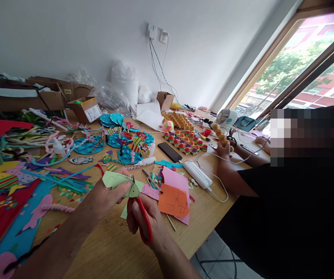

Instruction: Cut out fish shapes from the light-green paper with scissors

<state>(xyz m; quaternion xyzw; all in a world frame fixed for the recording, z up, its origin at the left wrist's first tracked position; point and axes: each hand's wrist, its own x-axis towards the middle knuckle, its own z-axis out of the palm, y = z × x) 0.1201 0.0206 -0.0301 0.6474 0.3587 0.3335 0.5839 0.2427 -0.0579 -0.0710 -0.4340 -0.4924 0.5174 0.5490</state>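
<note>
My left hand [117, 192] pinches a piece of light green paper [111, 180] with a fish outline drawn on it. In my right hand [146, 217] is a pair of red-handled scissors [147, 228], its blades at the paper by the fish's head. Just right of my hands lies an orange sheet [174, 201] with drawn outlines, partly over a pink sheet [177, 178]. A pen [153, 182] rests beside small paper scraps behind the green paper. Below my left hand the wooden tabletop [105, 240] shows.
A black phone [169, 152] and a white power strip [197, 173] lie beyond my hands. Painted egg-carton pieces [186, 142] stand farther back. Paper strips [64, 176] and pipe cleaners [35, 135] crowd the left. At the right, a co-worker [300, 201] holds an egg-carton strip [219, 135].
</note>
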